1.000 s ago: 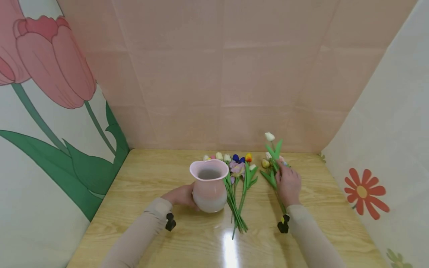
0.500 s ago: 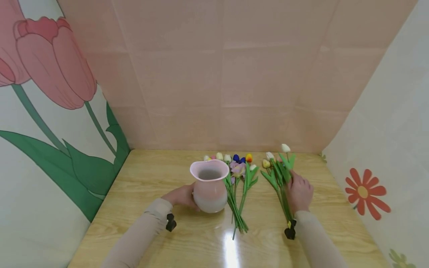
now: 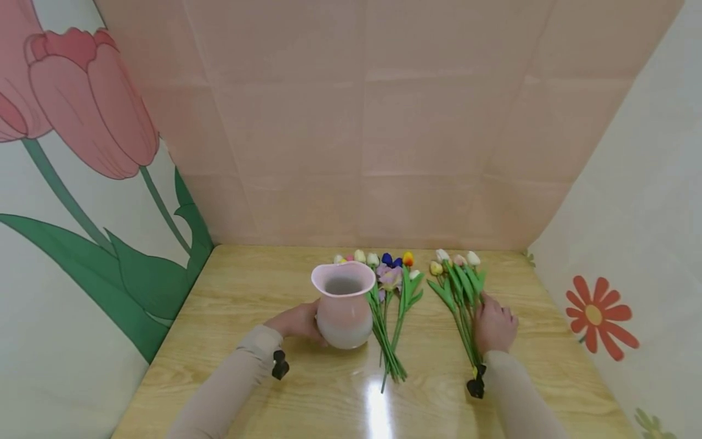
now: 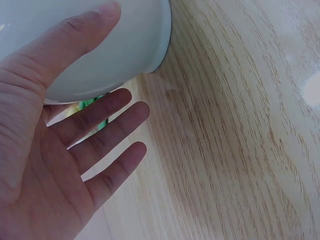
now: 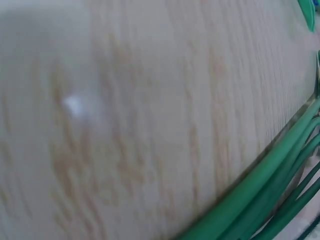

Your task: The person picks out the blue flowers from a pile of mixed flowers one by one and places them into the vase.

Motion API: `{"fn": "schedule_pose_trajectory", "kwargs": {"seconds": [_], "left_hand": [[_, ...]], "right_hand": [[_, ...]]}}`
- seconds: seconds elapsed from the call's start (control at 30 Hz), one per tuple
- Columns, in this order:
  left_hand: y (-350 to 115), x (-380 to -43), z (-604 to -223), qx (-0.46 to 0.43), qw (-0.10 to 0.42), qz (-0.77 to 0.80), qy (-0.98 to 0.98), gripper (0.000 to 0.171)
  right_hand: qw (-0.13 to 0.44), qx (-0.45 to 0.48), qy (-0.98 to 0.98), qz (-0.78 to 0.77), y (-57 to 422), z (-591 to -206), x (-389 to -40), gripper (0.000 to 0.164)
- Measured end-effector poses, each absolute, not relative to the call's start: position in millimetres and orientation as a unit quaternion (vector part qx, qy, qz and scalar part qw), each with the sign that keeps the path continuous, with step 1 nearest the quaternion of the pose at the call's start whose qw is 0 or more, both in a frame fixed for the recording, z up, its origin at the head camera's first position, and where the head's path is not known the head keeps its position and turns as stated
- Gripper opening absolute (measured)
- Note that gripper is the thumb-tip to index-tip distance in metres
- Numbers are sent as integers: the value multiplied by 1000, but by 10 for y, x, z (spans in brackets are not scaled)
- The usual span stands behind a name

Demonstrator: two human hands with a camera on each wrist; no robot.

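Observation:
A pink-and-white vase (image 3: pixel 344 320) with a flared lip stands on the table. My left hand (image 3: pixel 298 320) holds its left side; in the left wrist view the thumb lies on the glossy wall and the fingers reach past the underside. My right hand (image 3: pixel 496 323) holds a white tulip (image 3: pixel 473 258) low by its stem, alongside other tulips in the right bunch. Of that bunch, a yellowish tulip (image 3: pixel 436 268) and a pale tulip (image 3: pixel 442 255) lie nearest the vase. The right wrist view shows green stems (image 5: pixel 260 195), with the right fingers out of frame.
Between vase and right hand lies a second bunch of flowers, with a lilac flower (image 3: pixel 390 277), an orange tulip (image 3: pixel 408 258) and crossed stems (image 3: pixel 390 356). The wooden table (image 3: pixel 247 274) meets a pink backdrop (image 3: pixel 362 152) behind and printed side panels.
My right hand has moved right and lowered the white tulip from above the right bunch to lie at its right edge. The left hand and vase have stayed put.

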State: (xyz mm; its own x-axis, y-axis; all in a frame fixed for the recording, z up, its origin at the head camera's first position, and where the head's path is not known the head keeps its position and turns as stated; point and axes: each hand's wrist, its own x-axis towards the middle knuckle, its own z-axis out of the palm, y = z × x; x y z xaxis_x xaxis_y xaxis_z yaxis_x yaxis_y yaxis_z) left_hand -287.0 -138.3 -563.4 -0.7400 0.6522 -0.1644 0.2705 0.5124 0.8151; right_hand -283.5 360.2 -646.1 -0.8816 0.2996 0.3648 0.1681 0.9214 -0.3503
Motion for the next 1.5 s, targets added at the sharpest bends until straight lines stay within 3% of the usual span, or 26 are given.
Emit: {"fn": "schedule_pose_trajectory", "kwargs": {"seconds": [0.3,0.47,0.57,0.73,1.1,1.5], "left_hand": [[-1377,-2864,-5634,279,234,408,837,98],[-1378,-2859,-5622,278,234,406,839,97],[-1377,-2854,-5615,275,235,409,838,97],[-1378,-2841,-5592,273,237,411,837,97],[-1373,-2839,-5569,276,239,407,837,96],[-1378,-2872,-5626,281,234,404,838,98]], "right_hand": [[150,-148,-966,151,3646,-6510,-2758,36],[144,-156,-965,155,3644,-6497,-2762,38],[151,-162,-961,164,3634,-6485,-2769,38],[212,-148,-950,176,3559,-6417,-2820,39],[268,-43,-946,178,3107,-6117,-2974,61],[230,31,-956,180,2500,-6079,-2956,67]]}}
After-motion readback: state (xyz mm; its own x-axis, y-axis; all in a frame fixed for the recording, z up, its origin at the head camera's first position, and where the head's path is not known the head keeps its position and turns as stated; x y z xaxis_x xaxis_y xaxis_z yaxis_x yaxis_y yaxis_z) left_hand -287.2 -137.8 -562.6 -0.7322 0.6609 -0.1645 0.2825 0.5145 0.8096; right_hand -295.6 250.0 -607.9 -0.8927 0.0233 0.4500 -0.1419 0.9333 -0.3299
